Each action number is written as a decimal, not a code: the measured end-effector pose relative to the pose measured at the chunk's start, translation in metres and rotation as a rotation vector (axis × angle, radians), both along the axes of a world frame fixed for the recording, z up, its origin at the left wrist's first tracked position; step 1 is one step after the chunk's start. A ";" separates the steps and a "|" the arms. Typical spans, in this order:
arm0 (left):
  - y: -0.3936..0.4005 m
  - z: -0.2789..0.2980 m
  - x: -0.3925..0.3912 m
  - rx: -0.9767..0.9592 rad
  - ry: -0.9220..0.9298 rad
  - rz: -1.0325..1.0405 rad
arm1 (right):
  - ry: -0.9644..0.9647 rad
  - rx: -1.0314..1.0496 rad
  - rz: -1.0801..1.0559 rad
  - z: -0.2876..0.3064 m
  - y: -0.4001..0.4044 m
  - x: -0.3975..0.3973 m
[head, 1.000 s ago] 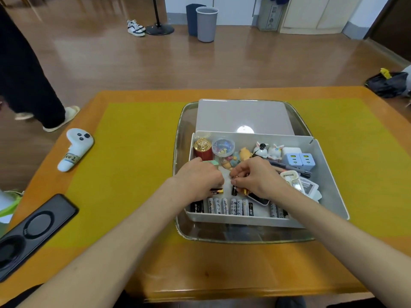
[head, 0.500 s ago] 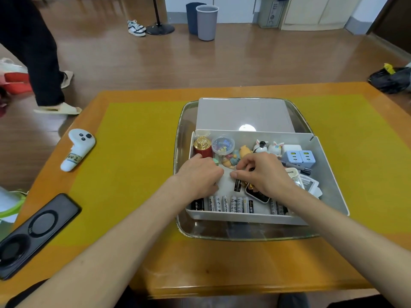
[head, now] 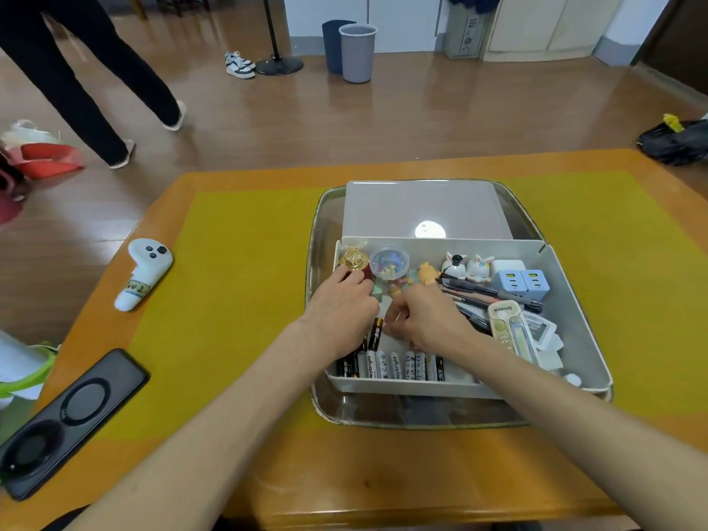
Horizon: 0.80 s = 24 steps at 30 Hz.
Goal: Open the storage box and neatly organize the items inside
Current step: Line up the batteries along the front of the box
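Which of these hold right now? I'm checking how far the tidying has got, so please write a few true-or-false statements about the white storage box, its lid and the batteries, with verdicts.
1. The white plastic storage box is open, its flat white lid lying just behind it. True.
2. The box sits straight on the yellow mat. False: it stands in a clear shallow tray on the mat.
3. A row of white and black batteries lies along the box's near wall. True.
4. The two pale blue charger plugs are at the box's left end. False: they are near its far right corner.
5. The left hand rests on the white game controller. False: the left hand is inside the box, by the gold-topped red jar.
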<state>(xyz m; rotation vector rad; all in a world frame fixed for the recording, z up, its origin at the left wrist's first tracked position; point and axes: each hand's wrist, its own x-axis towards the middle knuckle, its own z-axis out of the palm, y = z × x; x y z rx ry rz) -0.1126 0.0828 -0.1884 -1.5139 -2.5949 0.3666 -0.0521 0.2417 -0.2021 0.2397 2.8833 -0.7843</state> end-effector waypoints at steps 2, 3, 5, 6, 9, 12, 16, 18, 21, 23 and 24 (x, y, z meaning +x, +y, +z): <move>0.000 -0.001 0.000 0.007 -0.004 0.003 | -0.009 -0.005 -0.007 0.000 -0.002 0.001; 0.000 -0.001 -0.001 0.007 -0.009 0.004 | -0.012 -0.009 -0.008 0.001 -0.004 0.000; 0.001 -0.001 -0.001 0.012 -0.022 0.002 | 0.001 -0.020 -0.007 0.003 -0.004 -0.001; 0.001 0.000 -0.002 0.021 -0.035 -0.002 | 0.018 -0.025 -0.013 0.005 -0.003 -0.001; 0.001 0.001 -0.003 0.026 -0.093 -0.019 | 0.025 -0.052 -0.002 0.011 0.005 0.001; 0.000 0.001 -0.002 -0.033 -0.105 -0.036 | -0.026 -0.046 0.098 0.015 0.011 0.008; 0.002 -0.001 -0.002 -0.061 -0.090 -0.025 | 0.053 0.096 0.169 0.011 0.009 0.011; 0.003 -0.001 -0.002 -0.055 -0.088 -0.025 | 0.055 0.121 0.151 0.009 0.009 0.013; 0.003 -0.001 -0.002 -0.038 -0.087 -0.028 | 0.028 0.176 0.202 0.008 0.009 0.015; 0.002 0.000 -0.002 -0.040 -0.084 -0.028 | 0.002 0.185 0.232 0.009 0.008 0.015; 0.002 0.000 -0.001 -0.042 -0.083 -0.026 | -0.005 0.161 0.230 0.010 0.008 0.014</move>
